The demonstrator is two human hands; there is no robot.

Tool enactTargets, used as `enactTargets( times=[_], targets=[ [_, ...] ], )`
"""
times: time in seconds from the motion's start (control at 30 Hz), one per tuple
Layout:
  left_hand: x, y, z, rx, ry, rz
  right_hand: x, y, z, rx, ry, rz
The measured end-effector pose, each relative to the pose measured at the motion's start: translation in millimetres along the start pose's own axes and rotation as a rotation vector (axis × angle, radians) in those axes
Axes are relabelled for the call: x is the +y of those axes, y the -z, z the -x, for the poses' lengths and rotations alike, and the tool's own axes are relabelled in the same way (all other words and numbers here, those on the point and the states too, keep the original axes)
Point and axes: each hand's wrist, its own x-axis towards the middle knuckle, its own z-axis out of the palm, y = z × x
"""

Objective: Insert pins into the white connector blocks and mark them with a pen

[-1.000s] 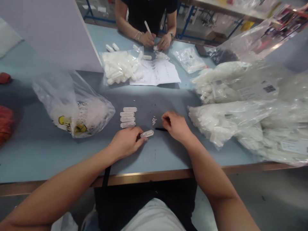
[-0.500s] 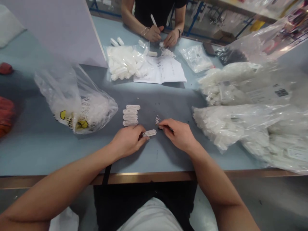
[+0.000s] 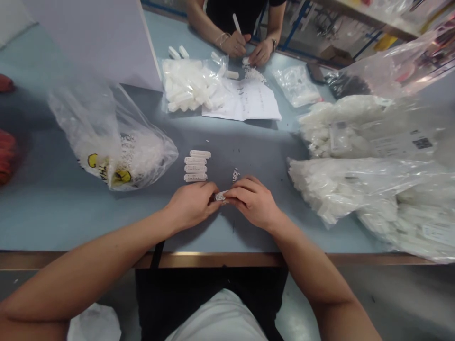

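My left hand (image 3: 194,203) grips the left end of a narrow white plastic connector housing (image 3: 220,195) with rows of dark holes, pinched between thumb and fingers. My right hand (image 3: 254,201) is closed, its fingertips touching the housing's right end and covering it. Whatever is pinched in those fingertips is hidden. Just beyond the right hand lies a small heap of tiny white pegs (image 3: 235,174). Several similar white housings lie stacked in a column beyond my left hand, the nearest one (image 3: 195,177) close to its knuckles.
An open clear bag of tiny white pieces (image 3: 142,158) stands at left. Large clear bags of white parts (image 3: 330,184) crowd the right. Across the table, a person's hands (image 3: 236,45) work behind a paper sheet (image 3: 249,102) and a bag of white pieces (image 3: 188,85).
My right hand has moved left from the peg heap to the housing, and its fingers now cover the right end. My left hand keeps hold of the housing. The view has shifted slightly.
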Motion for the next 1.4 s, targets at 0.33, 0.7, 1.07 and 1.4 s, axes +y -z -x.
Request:
enactTargets(
  times=[0.33,0.7,1.07,1.4],
  targets=[
    [-2.8,-2.7,-1.3,-0.013,-0.004,0.023,4.2,-3.5,0.9,-0.058,-0.023,-0.011],
    [-5.3,-8.0,-0.6,0.017,-0.06,0.004,4.3,-2.3,-1.7,-0.078,-0.05,-0.13],
    [-4.8,-8.0,-1.0,0.021,-0.054,-0.013,3.1,-3.8,2.4,-0.056,0.045,0.059],
    [-3.7,-6.7,-0.3,0.019,-0.061,-0.031,3.7,-5.6,5.5,-0.06,0.063,0.058]
  ],
)
